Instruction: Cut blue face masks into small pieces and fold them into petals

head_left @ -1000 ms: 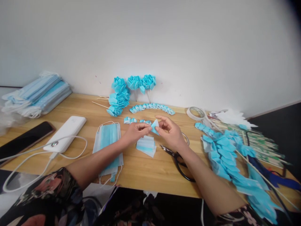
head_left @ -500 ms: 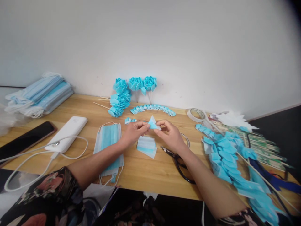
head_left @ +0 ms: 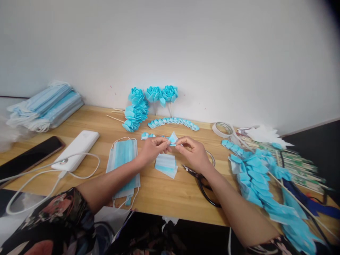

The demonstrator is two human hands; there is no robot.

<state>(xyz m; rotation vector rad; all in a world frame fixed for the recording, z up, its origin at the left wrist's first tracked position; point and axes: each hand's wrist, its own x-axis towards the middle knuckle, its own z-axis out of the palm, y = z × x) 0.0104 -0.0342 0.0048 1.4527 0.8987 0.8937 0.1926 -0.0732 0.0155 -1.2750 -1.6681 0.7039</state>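
Between my two hands is a small light-blue piece of face-mask fabric [head_left: 173, 138], folded to a point at the top. My left hand [head_left: 154, 150] pinches its left corner with thumb and forefinger. On the other side my right hand [head_left: 192, 153] pinches the right corner. Below the hands lie cut squares of mask fabric [head_left: 166, 163] on the wooden table [head_left: 170, 194]. Scissors [head_left: 203, 184] with black handles rest partly under my right forearm. Left of the squares, beneath my left forearm, are whole blue face masks [head_left: 123, 154]. A few folded pieces [head_left: 147, 136] sit just behind my left hand.
Blue fabric flowers on sticks [head_left: 136, 106] lean by the wall, with a curved row of folded petals [head_left: 172, 122] before them. A mask stack [head_left: 50, 104], phone [head_left: 29, 157] and power bank [head_left: 77, 148] stand left. Tape [head_left: 222, 129] and petal strips [head_left: 255, 177] are right.
The fabric piece's lower edge has been folded up or tilted between my fingers, so less of it shows. Both hands stay in nearly the same place.
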